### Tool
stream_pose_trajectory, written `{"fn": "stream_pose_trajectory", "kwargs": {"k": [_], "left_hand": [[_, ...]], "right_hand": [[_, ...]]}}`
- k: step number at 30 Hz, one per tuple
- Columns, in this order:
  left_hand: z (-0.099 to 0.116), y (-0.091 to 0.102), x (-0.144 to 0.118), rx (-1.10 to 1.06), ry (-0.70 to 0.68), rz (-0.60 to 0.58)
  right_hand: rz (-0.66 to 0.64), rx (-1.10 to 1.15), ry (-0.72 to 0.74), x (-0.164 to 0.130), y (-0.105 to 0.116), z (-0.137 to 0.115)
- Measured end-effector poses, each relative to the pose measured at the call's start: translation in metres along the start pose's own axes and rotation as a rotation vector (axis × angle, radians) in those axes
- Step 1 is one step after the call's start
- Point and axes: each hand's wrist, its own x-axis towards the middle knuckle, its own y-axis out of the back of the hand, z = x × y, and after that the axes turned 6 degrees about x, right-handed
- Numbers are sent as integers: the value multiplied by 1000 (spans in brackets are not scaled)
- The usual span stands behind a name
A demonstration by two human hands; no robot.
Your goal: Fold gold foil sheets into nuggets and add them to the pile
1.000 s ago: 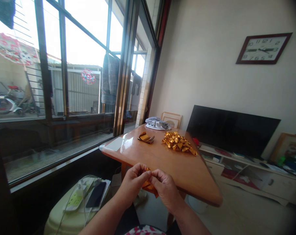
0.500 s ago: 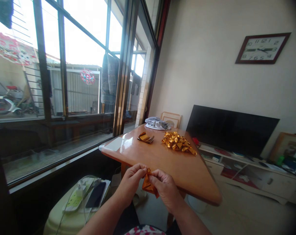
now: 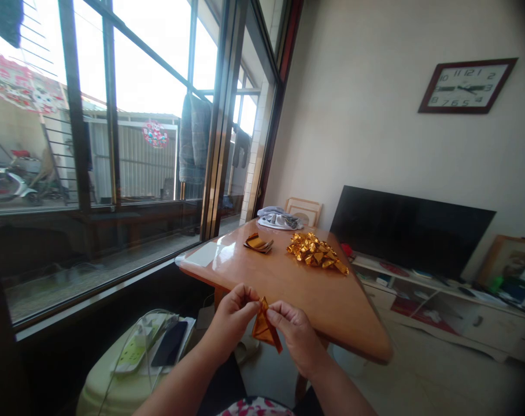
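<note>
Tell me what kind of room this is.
Likely a home living room: a flat television on a low cabinet, a wall clock, and a wooden table beside large sliding windows.

Your left hand [image 3: 232, 315] and right hand [image 3: 295, 332] meet at lower centre of the frame, fingertips pinched together, forearms rising from the bottom edge.

Bare table [image 3: 288, 289] ahead; foil pile [image 3: 317, 253] and foil stack [image 3: 258, 243] block farther back.
</note>
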Motion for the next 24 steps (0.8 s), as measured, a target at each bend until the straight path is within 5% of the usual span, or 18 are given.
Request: {"fn": "stream_pose_trajectory", "kwargs": {"k": [9,24], "left_hand": [[3,-6,-3,156,38,33],[-1,-8,-3,-322,360,23]], "right_hand": [[174,-250,158,4,0,2],[234,-492,320,4,1,6]]}}
